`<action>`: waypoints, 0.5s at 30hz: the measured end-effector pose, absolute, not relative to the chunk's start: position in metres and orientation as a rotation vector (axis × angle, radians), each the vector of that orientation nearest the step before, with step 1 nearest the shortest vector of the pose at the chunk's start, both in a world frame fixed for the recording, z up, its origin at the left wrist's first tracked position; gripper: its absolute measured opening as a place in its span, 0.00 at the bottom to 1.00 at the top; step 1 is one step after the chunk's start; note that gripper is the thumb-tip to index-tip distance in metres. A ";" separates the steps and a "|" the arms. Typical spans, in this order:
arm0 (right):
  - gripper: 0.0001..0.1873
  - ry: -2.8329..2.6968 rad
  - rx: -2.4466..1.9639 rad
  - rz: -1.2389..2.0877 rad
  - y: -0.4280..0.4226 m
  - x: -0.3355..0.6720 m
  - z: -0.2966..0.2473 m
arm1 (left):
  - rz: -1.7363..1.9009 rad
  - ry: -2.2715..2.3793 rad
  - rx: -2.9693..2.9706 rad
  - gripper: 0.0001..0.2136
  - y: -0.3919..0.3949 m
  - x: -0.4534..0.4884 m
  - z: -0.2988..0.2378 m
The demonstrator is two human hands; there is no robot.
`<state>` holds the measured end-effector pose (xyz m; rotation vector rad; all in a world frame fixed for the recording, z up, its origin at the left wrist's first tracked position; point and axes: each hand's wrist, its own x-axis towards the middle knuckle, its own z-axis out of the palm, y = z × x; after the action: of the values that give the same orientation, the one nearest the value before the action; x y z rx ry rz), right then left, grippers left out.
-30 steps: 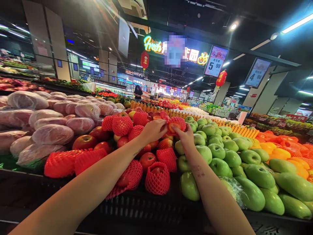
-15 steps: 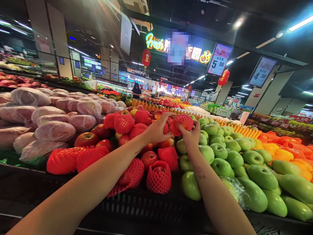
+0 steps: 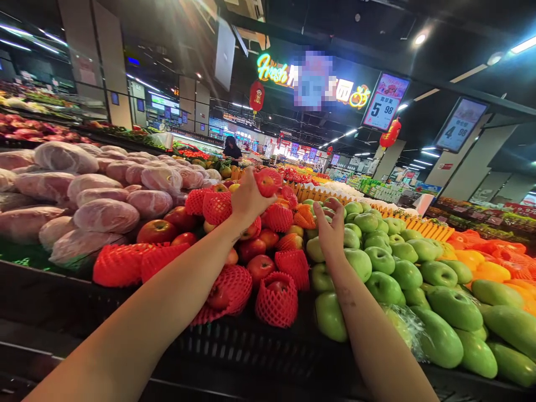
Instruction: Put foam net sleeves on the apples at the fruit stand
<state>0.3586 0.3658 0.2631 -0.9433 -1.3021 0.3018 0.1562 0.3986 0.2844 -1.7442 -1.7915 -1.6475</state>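
Note:
My left hand (image 3: 248,200) is closed around a red apple (image 3: 267,184) in a red foam net, raised over the pile of red apples. Part of that apple is hidden behind my fingers. My right hand (image 3: 330,229) holds nothing; its thumb and fingers are apart, at the border between the red apples and the green apples (image 3: 380,259). An orange foam net (image 3: 304,216) lies just left of my right thumb. Below my hands sit loose red apples (image 3: 260,268) and netted ones, among them a netted apple (image 3: 276,300) at the front edge.
Plastic-wrapped pinkish produce (image 3: 106,216) is heaped on the left. Green mangoes (image 3: 446,301) and orange fruit (image 3: 489,272) lie on the right. A black slatted display edge (image 3: 251,352) runs along the front. Farther back stands a person (image 3: 231,148) in dark clothes.
The netted apple has gone from between both hands to my left hand, which has moved up and slightly left. My right hand has let go, lowered slightly and opened.

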 end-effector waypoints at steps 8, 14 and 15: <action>0.39 -1.309 -0.976 0.280 0.370 0.361 0.260 | -1.232 -1.975 -1.794 0.36 0.409 0.148 0.281; 0.34 -1.316 -1.011 0.224 0.376 0.364 0.257 | -0.944 -2.035 -1.975 0.29 0.411 0.154 0.282; 0.33 -1.315 -1.023 0.189 0.377 0.365 0.256 | -0.898 -2.045 -1.990 0.31 0.409 0.155 0.283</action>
<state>0.3649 0.3772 0.2562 -1.0226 -1.3155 0.1888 0.1555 0.4087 0.2827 -1.9897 -2.0446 -0.8984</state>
